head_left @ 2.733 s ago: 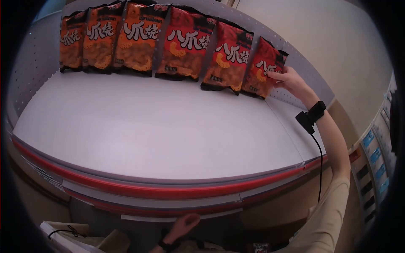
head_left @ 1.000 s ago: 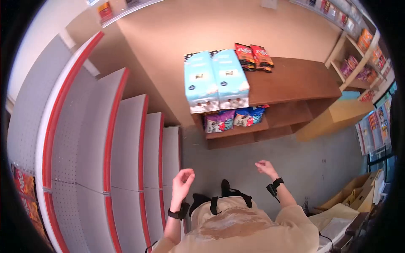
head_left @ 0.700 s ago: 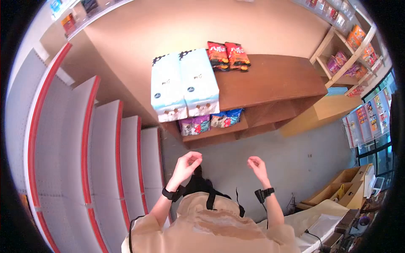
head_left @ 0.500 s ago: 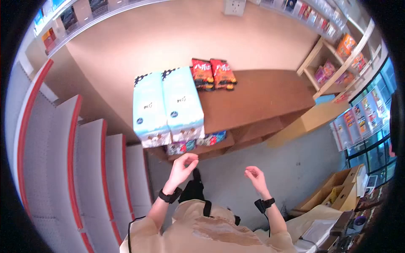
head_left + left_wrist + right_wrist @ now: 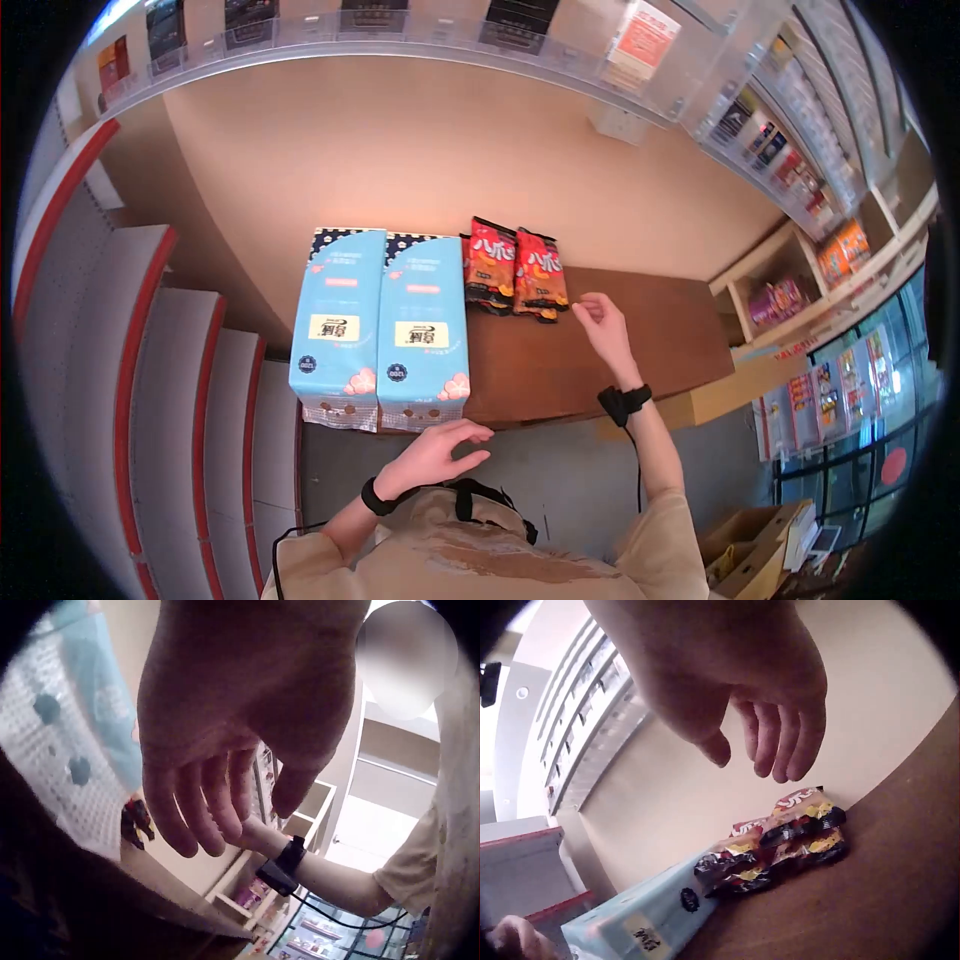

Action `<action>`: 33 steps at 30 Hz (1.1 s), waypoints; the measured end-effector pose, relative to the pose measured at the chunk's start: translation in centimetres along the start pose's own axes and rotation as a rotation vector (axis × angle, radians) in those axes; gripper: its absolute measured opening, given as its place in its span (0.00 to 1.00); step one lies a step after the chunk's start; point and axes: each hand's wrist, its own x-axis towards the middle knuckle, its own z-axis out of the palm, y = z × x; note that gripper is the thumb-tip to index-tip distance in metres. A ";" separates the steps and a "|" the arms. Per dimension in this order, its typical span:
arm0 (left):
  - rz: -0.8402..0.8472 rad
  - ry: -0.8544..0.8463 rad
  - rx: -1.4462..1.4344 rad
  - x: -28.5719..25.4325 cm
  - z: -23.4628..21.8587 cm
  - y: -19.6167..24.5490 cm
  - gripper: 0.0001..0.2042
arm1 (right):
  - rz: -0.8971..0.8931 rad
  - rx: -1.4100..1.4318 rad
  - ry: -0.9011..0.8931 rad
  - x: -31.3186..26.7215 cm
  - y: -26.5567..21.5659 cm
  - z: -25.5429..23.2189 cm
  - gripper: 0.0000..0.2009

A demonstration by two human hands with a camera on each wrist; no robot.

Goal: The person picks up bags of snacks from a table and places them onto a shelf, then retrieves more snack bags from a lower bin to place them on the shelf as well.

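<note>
Red and orange snack bags (image 5: 541, 270) lie in two side-by-side piles on a brown wooden cabinet top (image 5: 640, 330). Just right of them in the head view, the right hand (image 5: 608, 335) hovers with relaxed fingers, holding nothing. In the right wrist view that hand (image 5: 742, 682) hangs above the bags (image 5: 802, 825), not touching them. The left hand (image 5: 432, 460) is in front of the cabinet, near the lower end of two light-blue packages (image 5: 423, 320); its fingers are loosely extended and empty. The left wrist view shows this hand (image 5: 240, 712) beside a blue package (image 5: 97, 682).
Tiered grey shelves with red edges (image 5: 128, 400) stand at the left. A clear-fronted rack (image 5: 400, 50) hangs above the cabinet. At the right are a wooden rack with snack bags (image 5: 777, 302) and, lower down, an open cardboard box (image 5: 750, 550).
The head view has turned from the shelf with snack bags to the cabinet, which is now closer. The right hand, earlier on a red bag at the shelf, is now empty and has moved up beside the piles.
</note>
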 end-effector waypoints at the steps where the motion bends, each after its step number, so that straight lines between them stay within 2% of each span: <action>1: -0.007 0.029 -0.031 0.0 -0.2 0.0 0.14 | -0.005 -0.105 -0.027 1.6 0.7 0.1 0.20; 2: -0.012 0.058 -0.061 0.1 -0.2 -0.1 0.14 | -0.019 -0.092 -0.045 3.0 1.7 0.8 0.20; 4: -0.040 0.076 -0.017 -0.2 0.0 -0.7 0.14 | 0.148 0.114 -0.088 5.4 3.6 2.1 0.29; 5: -0.059 0.072 0.020 -0.4 0.2 -1.1 0.14 | 0.212 0.086 -0.127 6.4 4.3 2.6 0.34; 8: -0.145 0.153 0.049 -0.9 1.5 -1.3 0.13 | 0.173 0.016 -0.117 8.8 7.7 4.5 0.35; 9: -0.163 0.171 0.065 -1.0 2.0 -1.1 0.13 | 0.232 0.099 -0.172 8.3 4.9 3.9 0.30; 10: -0.186 0.224 0.053 -0.9 2.7 -0.8 0.13 | 0.220 0.116 -0.195 9.0 5.1 4.2 0.30; 12: -0.228 0.290 0.057 -1.0 4.1 -0.5 0.13 | 0.251 0.190 -0.369 10.2 6.6 4.1 0.24; 13: -0.235 0.321 0.034 -0.9 4.7 -0.5 0.14 | 0.245 0.169 -0.346 10.3 6.9 4.3 0.21; 14: -0.240 0.350 0.010 -0.8 5.3 -0.5 0.14 | 0.271 0.132 -0.397 10.8 7.2 4.1 0.20; 16: -0.282 0.360 0.016 -0.6 6.4 -0.5 0.14 | 0.278 0.227 -0.408 10.4 5.8 3.7 0.18; 20: -0.290 0.408 0.031 0.6 8.2 -0.3 0.14 | 0.267 0.353 -0.447 11.4 8.6 4.0 0.17; 23: -0.305 0.422 0.094 1.6 9.1 -0.1 0.13 | 0.275 0.405 -0.528 11.3 8.9 3.2 0.19; 25: -0.337 0.431 0.136 2.3 9.8 -0.8 0.13 | 0.406 0.498 -0.538 10.4 8.0 2.2 0.21; 26: -0.336 0.435 0.129 2.6 10.1 -1.1 0.13 | 0.405 0.490 -0.540 10.1 8.3 2.0 0.21; 30: -0.311 0.468 0.204 4.0 10.3 -1.3 0.14 | 0.188 0.615 -0.555 8.7 10.1 1.1 0.21; 32: -0.316 0.482 0.171 4.8 10.4 -1.0 0.15 | 0.132 0.535 -0.599 7.8 10.9 0.2 0.22; 33: -0.316 0.479 0.170 5.0 10.6 -1.5 0.19 | 0.110 0.558 -0.590 6.4 8.9 -0.7 0.22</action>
